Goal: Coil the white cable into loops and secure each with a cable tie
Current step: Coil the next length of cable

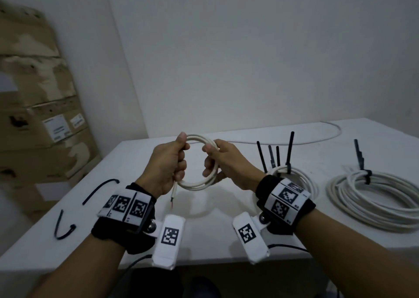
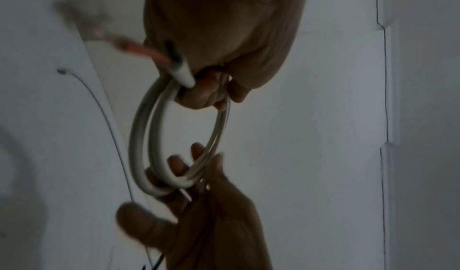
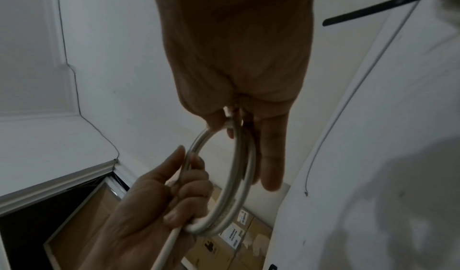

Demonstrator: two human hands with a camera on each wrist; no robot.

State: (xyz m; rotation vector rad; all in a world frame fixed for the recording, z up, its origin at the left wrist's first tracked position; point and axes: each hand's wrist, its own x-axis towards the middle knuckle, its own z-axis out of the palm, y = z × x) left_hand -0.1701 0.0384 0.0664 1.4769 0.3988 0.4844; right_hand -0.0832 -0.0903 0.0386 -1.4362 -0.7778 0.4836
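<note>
Over at the far left, a stack of cardboard boxes [image 1: 40,121] stands against the wall, off the table [image 1: 127,161]. On the table's left edge lie two loose black cable ties [image 1: 99,190], both curved, one nearer the front corner than the other. Now to the action: the left hand [image 1: 169,165] is up above the table's middle, fingers curled tight round the left side of a small coil of white cable [image 1: 199,161], thumb pressed on the top of the loop. The cut end of the cable pokes down out of that fist, with a bit of reddish core showing at its tip. Straight across, the right hand [image 1: 223,161] grips the coil's right side, fingers wrapped through the ring and thumb on top. So both hands have hold of the same coil, held in the air between them, several turns stacked together. From the coil the cable's free length runs away behind the right hand, along the table's back edge towards the right. Just right of the right wrist sits a finished coil [image 1: 294,177] on the table, black tie tails sticking straight up from it. Further right, near the right edge, lies a bigger tied coil [image 1: 371,198], flat, one black tie [image 1: 362,161] cinched at its back.
</note>
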